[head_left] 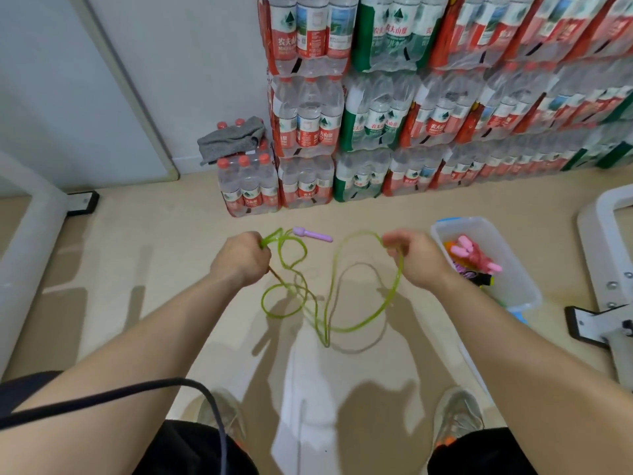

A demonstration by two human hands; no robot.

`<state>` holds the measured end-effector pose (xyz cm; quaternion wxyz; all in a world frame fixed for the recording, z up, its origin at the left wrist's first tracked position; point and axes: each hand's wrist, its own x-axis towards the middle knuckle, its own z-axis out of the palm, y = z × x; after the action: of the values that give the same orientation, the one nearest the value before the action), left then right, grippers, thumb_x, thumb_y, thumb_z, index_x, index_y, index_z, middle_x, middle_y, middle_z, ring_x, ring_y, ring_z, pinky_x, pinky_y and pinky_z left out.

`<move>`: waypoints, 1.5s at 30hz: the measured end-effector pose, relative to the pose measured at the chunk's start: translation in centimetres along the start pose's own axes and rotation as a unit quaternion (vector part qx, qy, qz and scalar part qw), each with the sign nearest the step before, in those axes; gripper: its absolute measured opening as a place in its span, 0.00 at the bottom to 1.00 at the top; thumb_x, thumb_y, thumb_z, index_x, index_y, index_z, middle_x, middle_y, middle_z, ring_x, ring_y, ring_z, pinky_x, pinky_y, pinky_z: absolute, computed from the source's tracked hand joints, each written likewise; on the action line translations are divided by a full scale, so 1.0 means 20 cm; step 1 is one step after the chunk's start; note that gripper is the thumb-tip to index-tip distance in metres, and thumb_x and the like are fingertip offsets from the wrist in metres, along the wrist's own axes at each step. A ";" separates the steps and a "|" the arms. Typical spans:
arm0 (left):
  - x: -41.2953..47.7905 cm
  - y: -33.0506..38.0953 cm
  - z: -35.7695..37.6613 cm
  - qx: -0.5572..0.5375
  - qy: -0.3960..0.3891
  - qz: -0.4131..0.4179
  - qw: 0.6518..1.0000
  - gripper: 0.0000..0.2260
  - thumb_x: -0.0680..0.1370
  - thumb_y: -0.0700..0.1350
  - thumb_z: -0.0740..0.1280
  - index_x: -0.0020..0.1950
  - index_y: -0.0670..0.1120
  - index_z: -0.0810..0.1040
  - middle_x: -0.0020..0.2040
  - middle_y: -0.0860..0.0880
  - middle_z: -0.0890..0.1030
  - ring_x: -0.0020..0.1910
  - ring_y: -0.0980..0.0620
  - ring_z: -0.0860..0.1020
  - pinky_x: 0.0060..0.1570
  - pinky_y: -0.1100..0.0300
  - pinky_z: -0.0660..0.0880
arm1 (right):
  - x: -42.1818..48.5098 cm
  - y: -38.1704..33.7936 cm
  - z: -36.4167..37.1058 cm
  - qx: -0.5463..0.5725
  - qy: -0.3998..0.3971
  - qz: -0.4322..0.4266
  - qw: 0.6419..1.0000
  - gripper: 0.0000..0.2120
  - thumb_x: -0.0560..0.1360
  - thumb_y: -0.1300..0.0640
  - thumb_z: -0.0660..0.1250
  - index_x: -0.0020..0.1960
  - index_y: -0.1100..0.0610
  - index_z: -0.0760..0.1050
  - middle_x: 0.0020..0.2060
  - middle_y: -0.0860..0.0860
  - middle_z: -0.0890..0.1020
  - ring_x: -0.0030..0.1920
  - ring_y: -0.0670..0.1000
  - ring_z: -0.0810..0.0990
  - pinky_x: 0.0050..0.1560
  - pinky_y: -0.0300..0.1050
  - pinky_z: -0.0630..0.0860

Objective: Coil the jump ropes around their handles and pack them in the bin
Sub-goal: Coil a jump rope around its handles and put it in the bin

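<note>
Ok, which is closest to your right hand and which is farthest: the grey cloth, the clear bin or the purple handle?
1. Clear bin, just to the right of the right hand.
2. Purple handle, off to its left, close to the left hand.
3. Grey cloth, far off to the left, on top of the water bottle pack.

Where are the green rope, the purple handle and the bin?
green rope (401, 270), head view, on the strand hanging at the right.
purple handle (312, 234), head view, on its middle.
bin (513, 269), head view, on its right wall.
</note>
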<state>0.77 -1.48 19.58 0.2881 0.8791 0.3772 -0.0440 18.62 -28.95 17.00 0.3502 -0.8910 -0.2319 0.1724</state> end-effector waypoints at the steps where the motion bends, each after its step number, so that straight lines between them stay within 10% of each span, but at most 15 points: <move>1: 0.00 -0.03 0.02 0.024 -0.002 0.003 1.000 0.07 0.75 0.48 0.60 0.44 0.48 0.76 0.43 0.47 0.85 0.49 0.43 0.81 0.49 0.50 0.80 | -0.04 0.09 0.05 -0.051 -0.041 0.027 0.997 0.19 0.74 0.72 0.65 0.62 0.61 0.80 0.58 0.57 0.83 0.56 0.52 0.81 0.64 0.43 0.73; 6: 0.04 -0.11 0.19 0.067 -0.048 0.030 0.996 0.03 0.74 0.46 0.67 0.47 0.52 0.78 0.47 0.47 0.84 0.50 0.44 0.80 0.49 0.54 0.78 | -0.22 0.32 0.22 -0.191 -0.291 0.156 0.924 0.28 0.78 0.71 0.60 0.77 0.60 0.65 0.75 0.55 0.69 0.74 0.53 0.70 0.64 0.35 0.67; 13: 0.28 -0.19 0.48 0.042 -0.204 -0.012 0.978 0.12 0.70 0.51 0.67 0.53 0.53 0.76 0.40 0.53 0.84 0.50 0.50 0.80 0.55 0.56 0.77 | 0.23 0.31 0.63 -0.147 -0.251 0.132 0.948 0.16 0.77 0.58 0.63 0.63 0.51 0.79 0.65 0.54 0.79 0.62 0.54 0.78 0.62 0.44 0.75; 18: 0.59 -0.24 0.58 -0.105 -0.123 -0.100 0.982 0.12 0.75 0.46 0.65 0.35 0.44 0.81 0.28 0.50 0.81 0.30 0.49 0.77 0.36 0.59 0.72 | 0.68 0.26 0.97 -0.131 -0.220 0.091 0.962 0.20 0.77 0.58 0.64 0.68 0.52 0.75 0.67 0.53 0.73 0.64 0.55 0.76 0.66 0.50 0.74; 23: 0.82 -0.34 0.66 -0.408 -0.209 -0.285 0.842 0.12 0.75 0.42 0.57 0.36 0.41 0.75 0.27 0.46 0.71 0.22 0.49 0.66 0.22 0.63 0.68 | 1.13 0.25 1.20 -0.255 -0.080 0.027 0.963 0.28 0.78 0.58 0.63 0.76 0.49 0.63 0.71 0.51 0.66 0.67 0.58 0.67 0.61 0.53 0.72; 29: 0.90 -0.43 0.76 -0.542 -0.227 -0.362 0.724 0.11 0.77 0.39 0.53 0.47 0.40 0.75 0.32 0.47 0.74 0.25 0.51 0.69 0.24 0.64 0.73 | 1.21 0.34 1.33 -0.318 -0.111 0.024 0.941 0.21 0.78 0.59 0.65 0.70 0.53 0.67 0.62 0.56 0.72 0.62 0.59 0.73 0.55 0.52 0.71; 35: 0.80 -0.33 0.73 -0.583 -0.229 -0.335 0.703 0.09 0.83 0.36 0.54 0.55 0.38 0.74 0.41 0.43 0.85 0.32 0.49 0.83 0.30 0.61 0.80 | 0.93 0.35 1.16 0.001 -0.184 0.168 0.968 0.09 0.76 0.53 0.66 0.42 0.58 0.77 0.38 0.56 0.82 0.38 0.56 0.79 0.39 0.44 0.71; 40: 0.61 -0.13 0.59 -0.608 -0.223 -0.282 0.708 0.11 0.84 0.42 0.61 0.60 0.35 0.74 0.49 0.39 0.84 0.38 0.46 0.83 0.40 0.57 0.82 | 0.56 0.08 0.75 0.321 -0.215 0.173 0.906 0.02 0.78 0.61 0.69 0.48 0.59 0.76 0.28 0.49 0.77 0.29 0.49 0.73 0.36 0.43 0.70; 45: 0.35 0.10 0.38 -0.664 -0.196 -0.248 0.677 0.13 0.84 0.48 0.63 0.55 0.37 0.77 0.49 0.38 0.84 0.41 0.46 0.84 0.43 0.56 0.83 | 0.20 -0.21 0.42 0.308 -0.295 0.138 0.894 0.05 0.76 0.63 0.71 0.51 0.57 0.78 0.32 0.52 0.79 0.32 0.49 0.76 0.35 0.41 0.74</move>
<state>8.20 -2.16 12.07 0.8420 0.3020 0.4463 -0.0235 16.80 -19.58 13.56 0.4951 -0.6701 -0.1342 0.5365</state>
